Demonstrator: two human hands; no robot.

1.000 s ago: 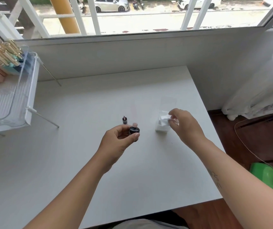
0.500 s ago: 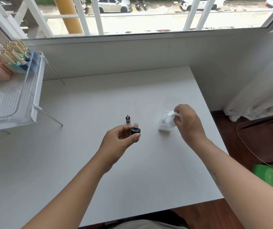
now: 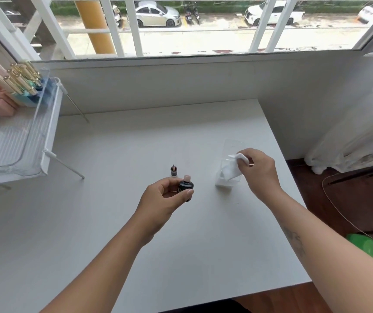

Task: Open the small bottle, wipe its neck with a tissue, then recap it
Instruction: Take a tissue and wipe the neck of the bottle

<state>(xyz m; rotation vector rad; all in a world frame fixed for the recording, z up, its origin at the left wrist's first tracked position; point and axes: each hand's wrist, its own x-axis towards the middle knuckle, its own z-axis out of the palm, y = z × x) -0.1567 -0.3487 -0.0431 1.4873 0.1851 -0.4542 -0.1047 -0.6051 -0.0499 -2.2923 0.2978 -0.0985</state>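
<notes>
A person seated at a white surface beneath a window holds a small dark bottle in the left hand, thumb and fingers closed around its body, just above the surface. The bottle is uncapped, its pale pink neck exposed and pointing up. Its cap, with the brush stem sticking upward, stands on the surface just beyond the bottle, apart from the hand. To the right, the right hand is pinched shut on a white tissue, which trails down into a clear plastic tissue box resting on the surface near its right edge. The two hands are apart, the tissue well clear of the bottle's neck. At far left, a clear tray on a white wire-legged rack holds pink and gold-capped cosmetics at its back end. Outside the window, parked cars line a street, and a sheer white curtain hangs at right.
</notes>
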